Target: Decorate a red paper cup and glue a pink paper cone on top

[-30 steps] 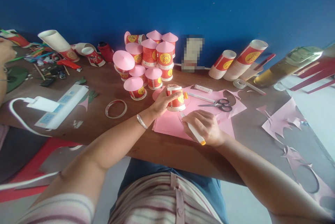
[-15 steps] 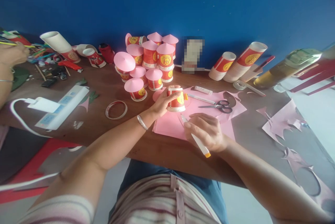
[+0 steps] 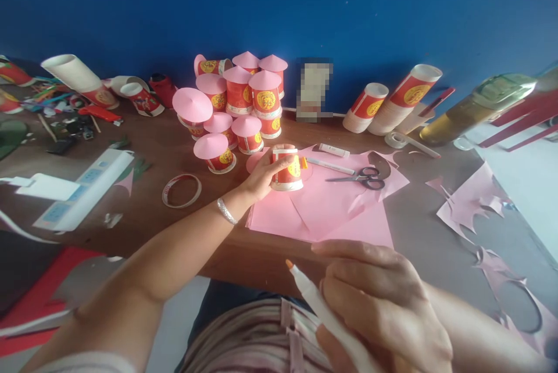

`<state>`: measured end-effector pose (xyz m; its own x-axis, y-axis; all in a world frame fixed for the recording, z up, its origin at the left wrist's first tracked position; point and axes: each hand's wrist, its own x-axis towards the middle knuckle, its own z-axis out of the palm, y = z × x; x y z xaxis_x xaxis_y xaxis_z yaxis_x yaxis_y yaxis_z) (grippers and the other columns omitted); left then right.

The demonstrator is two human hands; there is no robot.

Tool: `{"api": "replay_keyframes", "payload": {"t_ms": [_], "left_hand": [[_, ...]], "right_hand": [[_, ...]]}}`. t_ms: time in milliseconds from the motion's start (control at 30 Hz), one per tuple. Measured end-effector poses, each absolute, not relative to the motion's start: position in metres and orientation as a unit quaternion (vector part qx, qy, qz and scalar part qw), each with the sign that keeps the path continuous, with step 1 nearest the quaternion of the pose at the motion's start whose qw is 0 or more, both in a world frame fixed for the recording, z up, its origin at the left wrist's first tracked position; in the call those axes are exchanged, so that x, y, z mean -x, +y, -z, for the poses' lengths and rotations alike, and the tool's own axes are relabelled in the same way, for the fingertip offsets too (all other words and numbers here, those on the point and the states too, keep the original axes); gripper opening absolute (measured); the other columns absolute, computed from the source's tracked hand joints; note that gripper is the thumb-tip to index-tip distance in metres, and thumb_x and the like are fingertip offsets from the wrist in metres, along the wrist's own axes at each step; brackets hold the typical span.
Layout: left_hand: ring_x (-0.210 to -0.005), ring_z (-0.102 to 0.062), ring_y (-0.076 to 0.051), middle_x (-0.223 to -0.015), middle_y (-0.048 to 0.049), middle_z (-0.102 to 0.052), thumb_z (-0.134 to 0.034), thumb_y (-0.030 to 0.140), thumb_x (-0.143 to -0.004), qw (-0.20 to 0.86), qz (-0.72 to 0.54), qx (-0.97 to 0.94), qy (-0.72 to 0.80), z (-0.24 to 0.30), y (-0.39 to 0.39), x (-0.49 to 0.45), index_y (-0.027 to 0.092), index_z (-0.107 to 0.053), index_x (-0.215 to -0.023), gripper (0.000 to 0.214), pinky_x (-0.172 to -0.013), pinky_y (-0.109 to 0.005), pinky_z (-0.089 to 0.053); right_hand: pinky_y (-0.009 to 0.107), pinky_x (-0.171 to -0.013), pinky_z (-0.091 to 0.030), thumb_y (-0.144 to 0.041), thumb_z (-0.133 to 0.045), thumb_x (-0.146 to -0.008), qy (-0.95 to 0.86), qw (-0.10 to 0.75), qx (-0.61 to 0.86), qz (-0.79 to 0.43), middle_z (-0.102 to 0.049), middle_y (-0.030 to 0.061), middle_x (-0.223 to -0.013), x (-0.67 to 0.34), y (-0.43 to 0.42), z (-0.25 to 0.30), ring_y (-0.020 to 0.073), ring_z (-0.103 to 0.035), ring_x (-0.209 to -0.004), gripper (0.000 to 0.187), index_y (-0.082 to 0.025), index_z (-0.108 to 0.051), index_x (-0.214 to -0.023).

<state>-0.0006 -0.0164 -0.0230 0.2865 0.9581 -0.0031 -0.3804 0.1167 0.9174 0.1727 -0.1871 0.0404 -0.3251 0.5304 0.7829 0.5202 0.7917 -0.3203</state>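
Note:
My left hand (image 3: 261,174) grips an upside-down red paper cup (image 3: 288,169) that stands on a stack of pink paper sheets (image 3: 322,210) on the brown table (image 3: 174,228). My right hand (image 3: 379,303) is close to the camera, off the table's near edge, closed around a white glue stick (image 3: 322,309) with an orange tip pointing up and left. Scissors (image 3: 361,175) and a white marker (image 3: 331,165) lie on the pink paper just right of the cup.
A cluster of red cups with pink cone lids (image 3: 235,106) stands behind the held cup. Stacked cups (image 3: 392,100) lie at the back right, a tape ring (image 3: 181,190) and a power strip (image 3: 82,187) at the left. Pink scraps (image 3: 471,198) lie at the right.
My right hand has lifted off the pink paper and come back toward me with the glue stick, turning its tip upward. My left hand keeps hold of the cup.

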Motion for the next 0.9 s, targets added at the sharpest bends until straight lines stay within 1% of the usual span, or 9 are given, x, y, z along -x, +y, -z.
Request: {"api": "replay_keyframes", "payload": {"t_ms": [67,167,267,333,400,467,633,767,900], "left_hand": [[-0.096,-0.073,-0.026,-0.097,-0.0060,-0.076,-0.085,0.045,-0.076,0.671,-0.497,-0.441,0.329,0.023,-0.016,0.000,0.018,-0.066,-0.115,0.050,-0.083,-0.038,-0.053],[-0.098,-0.074,-0.027,-0.098,-0.0073,-0.077,-0.084,0.045,-0.077,0.672,-0.494,-0.437,0.337,0.023,-0.016,0.000,0.018,-0.066,-0.115,0.051,-0.084,-0.038,-0.053],[-0.097,-0.073,-0.026,-0.099,-0.0065,-0.076,-0.085,0.044,-0.076,0.661,-0.504,-0.434,0.348,0.023,-0.016,0.001,0.017,-0.066,-0.113,0.050,-0.083,-0.036,-0.053],[-0.097,-0.072,-0.025,-0.099,-0.0060,-0.075,-0.084,0.043,-0.078,0.656,-0.503,-0.444,0.346,0.022,-0.016,0.001,0.017,-0.067,-0.112,0.047,-0.084,-0.036,-0.054],[-0.099,-0.072,-0.025,-0.100,-0.0062,-0.075,-0.082,0.044,-0.080,0.656,-0.498,-0.452,0.343,0.021,-0.017,0.001,0.016,-0.067,-0.112,0.045,-0.086,-0.038,-0.055],[-0.099,-0.071,-0.025,-0.100,-0.0059,-0.074,-0.082,0.045,-0.081,0.654,-0.497,-0.451,0.349,0.021,-0.018,0.000,0.017,-0.066,-0.113,0.046,-0.086,-0.039,-0.055],[-0.096,-0.071,-0.023,-0.100,-0.0050,-0.072,-0.082,0.046,-0.082,0.636,-0.507,-0.454,0.364,0.024,-0.020,-0.002,0.018,-0.063,-0.113,0.046,-0.086,-0.039,-0.055],[-0.097,-0.069,-0.024,-0.102,-0.0053,-0.071,-0.083,0.046,-0.080,0.618,-0.501,-0.479,0.371,0.024,-0.021,-0.003,0.019,-0.063,-0.113,0.047,-0.085,-0.039,-0.054],[-0.098,-0.067,-0.023,-0.103,-0.0059,-0.069,-0.076,0.052,-0.086,0.601,-0.493,-0.503,0.376,0.024,-0.021,-0.002,0.019,-0.062,-0.112,0.045,-0.086,-0.039,-0.053]], "right_hand": [[0.041,-0.076,-0.071,-0.041,-0.073,-0.084,-0.794,0.533,0.293,0.011,-0.050,-0.0078,-0.052,-0.173,-0.186,-0.037,0.0115,-0.036,-0.039,0.035,-0.029,-0.053,-0.059],[0.040,-0.080,-0.070,-0.034,-0.073,-0.085,-0.800,0.522,0.298,-0.004,-0.051,-0.0075,-0.054,-0.174,-0.185,-0.044,0.0112,-0.038,-0.040,0.030,-0.029,-0.056,-0.061],[0.041,-0.083,-0.070,-0.022,-0.073,-0.084,-0.804,0.503,0.318,-0.021,-0.053,-0.0070,-0.058,-0.181,-0.175,-0.053,0.0134,-0.048,-0.047,0.013,-0.032,-0.066,-0.079],[0.040,-0.086,-0.069,-0.015,-0.074,-0.082,-0.825,0.495,0.273,0.006,-0.055,-0.0078,-0.063,-0.187,-0.157,-0.051,0.0136,-0.055,-0.055,0.024,-0.035,-0.068,-0.093],[0.037,-0.086,-0.068,-0.011,-0.072,-0.083,-0.859,0.477,0.176,0.057,-0.061,-0.0052,-0.073,-0.192,-0.134,-0.041,0.0127,-0.061,-0.063,0.030,-0.028,-0.068,-0.107],[0.034,-0.079,-0.066,-0.006,-0.066,-0.086,-0.872,0.447,0.185,0.081,-0.063,-0.0018,-0.078,-0.194,-0.113,-0.026,0.0127,-0.061,-0.067,0.032,-0.018,-0.065,-0.115],[0.029,-0.062,-0.056,-0.005,-0.065,-0.090,-0.899,0.386,0.189,0.090,-0.060,-0.0017,-0.072,-0.191,-0.094,0.003,0.0137,-0.060,-0.063,0.017,-0.015,-0.060,-0.104],[0.027,-0.059,-0.053,-0.005,-0.067,-0.090,-0.885,0.407,0.209,0.080,-0.065,0.0003,-0.076,-0.188,-0.098,0.006,0.0127,-0.060,-0.063,0.018,-0.016,-0.058,-0.101],[0.026,-0.058,-0.052,-0.004,-0.066,-0.089,-0.876,0.419,0.227,0.070,-0.067,0.0004,-0.075,-0.189,-0.097,0.004,0.0128,-0.061,-0.062,0.020,-0.018,-0.057,-0.101]]}}
